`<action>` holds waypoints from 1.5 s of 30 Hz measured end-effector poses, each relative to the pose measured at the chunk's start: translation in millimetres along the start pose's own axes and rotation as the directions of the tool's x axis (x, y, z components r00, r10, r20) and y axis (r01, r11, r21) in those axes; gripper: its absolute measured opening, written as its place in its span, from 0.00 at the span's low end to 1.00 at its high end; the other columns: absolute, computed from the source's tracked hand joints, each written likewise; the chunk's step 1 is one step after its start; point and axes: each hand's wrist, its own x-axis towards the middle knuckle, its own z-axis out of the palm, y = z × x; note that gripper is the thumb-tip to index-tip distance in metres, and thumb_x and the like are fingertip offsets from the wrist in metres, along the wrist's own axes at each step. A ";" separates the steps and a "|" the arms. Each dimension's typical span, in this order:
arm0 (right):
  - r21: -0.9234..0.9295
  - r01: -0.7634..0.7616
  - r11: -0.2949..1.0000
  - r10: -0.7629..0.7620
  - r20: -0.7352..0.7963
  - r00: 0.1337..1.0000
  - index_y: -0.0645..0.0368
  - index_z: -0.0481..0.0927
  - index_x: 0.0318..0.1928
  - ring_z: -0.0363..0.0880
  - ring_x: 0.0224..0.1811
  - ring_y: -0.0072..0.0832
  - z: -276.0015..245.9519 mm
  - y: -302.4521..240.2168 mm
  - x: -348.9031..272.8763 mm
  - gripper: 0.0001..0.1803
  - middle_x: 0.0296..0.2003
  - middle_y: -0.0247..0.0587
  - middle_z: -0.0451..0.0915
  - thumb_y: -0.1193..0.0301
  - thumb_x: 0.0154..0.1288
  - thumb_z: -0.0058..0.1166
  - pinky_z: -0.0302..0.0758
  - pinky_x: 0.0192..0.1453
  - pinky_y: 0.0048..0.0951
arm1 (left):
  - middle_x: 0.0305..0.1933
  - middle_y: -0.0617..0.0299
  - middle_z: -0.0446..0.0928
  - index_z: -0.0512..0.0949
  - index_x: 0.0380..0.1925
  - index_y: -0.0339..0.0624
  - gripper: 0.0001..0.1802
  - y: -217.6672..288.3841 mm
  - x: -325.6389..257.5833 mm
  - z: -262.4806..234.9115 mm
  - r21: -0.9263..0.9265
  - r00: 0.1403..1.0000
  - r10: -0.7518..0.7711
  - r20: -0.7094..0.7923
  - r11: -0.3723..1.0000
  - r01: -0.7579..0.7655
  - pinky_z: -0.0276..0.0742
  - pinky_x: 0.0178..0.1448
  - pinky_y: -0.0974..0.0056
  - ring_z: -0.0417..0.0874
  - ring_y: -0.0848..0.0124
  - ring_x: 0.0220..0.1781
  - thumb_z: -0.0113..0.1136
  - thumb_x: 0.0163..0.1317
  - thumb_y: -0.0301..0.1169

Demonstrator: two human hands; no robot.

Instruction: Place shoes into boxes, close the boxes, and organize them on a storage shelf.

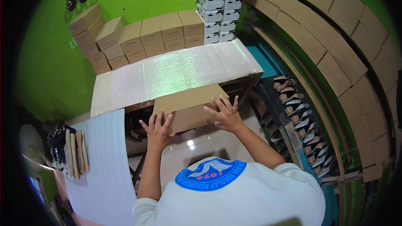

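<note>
A closed brown cardboard box (190, 111) is held between my two hands, level in front of the near edge of the table. My left hand (158, 130) presses on its left end, fingers spread over the front corner. At the other end, my right hand (226, 116) grips the right side with fingertips reaching onto the lid. Both thumbs rest near the box's front face. Its underside and far side are hidden, and the tiled floor shows below it.
The table (121, 88) has a shiny plastic-covered top. Brown boxes (151, 33) and patterned white boxes (210, 4) are stacked behind. A white-covered surface (100, 155) lies left, holding shoe parts (75, 155). Right are sandals (303, 125) on a rack and shelves of boxes (343, 65).
</note>
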 end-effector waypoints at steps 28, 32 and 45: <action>-0.425 0.012 0.905 -0.195 -0.389 0.900 0.27 0.69 0.37 0.53 0.65 0.40 -340.1 41.2 -232.7 0.27 0.58 0.37 0.65 0.60 0.32 0.66 0.19 0.65 0.63 | 0.65 0.56 0.59 0.54 0.59 0.71 0.47 256.1 -76.1 -217.8 0.184 0.818 0.310 -0.486 0.950 -0.251 0.14 0.64 0.33 0.47 0.49 0.70 0.66 0.38 0.56; -0.434 -0.008 0.901 -0.168 -0.366 0.915 0.29 0.70 0.37 0.54 0.64 0.40 -389.0 25.1 -264.9 0.29 0.58 0.36 0.65 0.60 0.28 0.68 0.21 0.65 0.65 | 0.65 0.53 0.57 0.50 0.60 0.70 0.54 276.5 -97.5 -254.4 0.102 0.813 0.274 -0.513 0.960 -0.260 0.13 0.64 0.34 0.46 0.49 0.70 0.71 0.32 0.54; -0.487 -0.059 0.871 -0.123 -0.332 0.935 0.34 0.71 0.41 0.58 0.62 0.40 -545.9 24.4 -351.5 0.38 0.59 0.37 0.64 0.59 0.19 0.70 0.27 0.64 0.65 | 0.66 0.54 0.58 0.33 0.66 0.69 0.66 366.9 -108.3 -359.7 -0.083 0.730 0.334 -0.596 0.879 -0.469 0.18 0.66 0.39 0.49 0.48 0.70 0.69 0.32 0.59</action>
